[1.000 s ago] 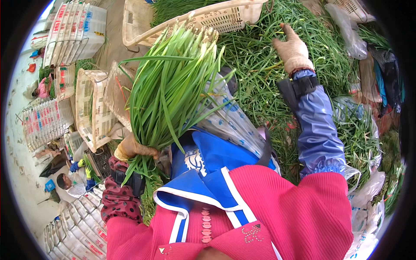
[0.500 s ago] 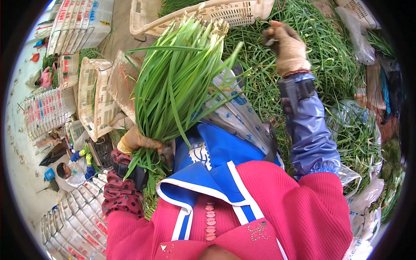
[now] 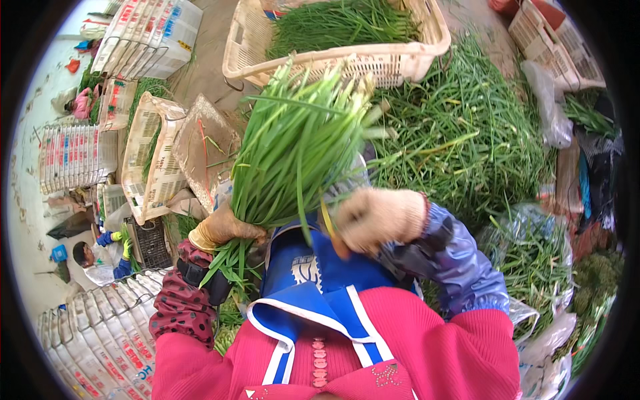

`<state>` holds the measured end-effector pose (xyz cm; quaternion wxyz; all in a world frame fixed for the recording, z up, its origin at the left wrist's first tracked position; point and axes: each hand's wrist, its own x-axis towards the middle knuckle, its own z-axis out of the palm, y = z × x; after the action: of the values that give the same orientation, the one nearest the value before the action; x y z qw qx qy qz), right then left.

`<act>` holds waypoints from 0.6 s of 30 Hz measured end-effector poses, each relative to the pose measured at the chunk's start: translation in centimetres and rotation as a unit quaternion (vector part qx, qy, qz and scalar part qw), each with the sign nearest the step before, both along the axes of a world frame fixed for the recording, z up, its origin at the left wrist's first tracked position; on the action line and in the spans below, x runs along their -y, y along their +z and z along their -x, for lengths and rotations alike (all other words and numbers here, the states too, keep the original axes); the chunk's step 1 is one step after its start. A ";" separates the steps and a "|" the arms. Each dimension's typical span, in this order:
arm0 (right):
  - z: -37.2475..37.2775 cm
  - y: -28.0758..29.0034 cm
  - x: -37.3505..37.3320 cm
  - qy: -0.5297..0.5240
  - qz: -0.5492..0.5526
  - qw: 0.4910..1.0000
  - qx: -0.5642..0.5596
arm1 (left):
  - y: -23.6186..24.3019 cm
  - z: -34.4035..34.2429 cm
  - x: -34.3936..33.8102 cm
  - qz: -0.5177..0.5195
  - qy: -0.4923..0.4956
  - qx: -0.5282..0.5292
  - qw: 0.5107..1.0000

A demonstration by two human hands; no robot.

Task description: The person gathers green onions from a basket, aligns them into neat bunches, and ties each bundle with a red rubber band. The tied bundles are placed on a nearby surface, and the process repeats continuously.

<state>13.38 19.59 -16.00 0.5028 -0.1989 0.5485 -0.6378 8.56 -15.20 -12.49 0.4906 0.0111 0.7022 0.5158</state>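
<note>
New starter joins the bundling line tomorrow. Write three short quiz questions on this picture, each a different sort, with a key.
1. True or false: the left hand grips the bundle of green stalks near its lower end.
2. Multiple choice: the right hand is A) flat on the loose green pile, B) closed beside the bundle, close to the chest, C) inside the cream basket.
3. Fill in: the cream basket beyond the bundle holds more green ____.

Key: 1 true; 2 B; 3 stalks.
</note>
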 end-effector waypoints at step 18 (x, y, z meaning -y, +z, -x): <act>3.0 2.9 -11.9 -0.774 -0.124 0.539 -0.307 | 0.0 0.1 -0.9 0.011 -0.118 -0.113 0.987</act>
<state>10.41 31.51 -13.09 -0.3661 0.1843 0.6834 -0.6041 8.44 -14.35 -12.54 0.4656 0.1461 0.7526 0.4420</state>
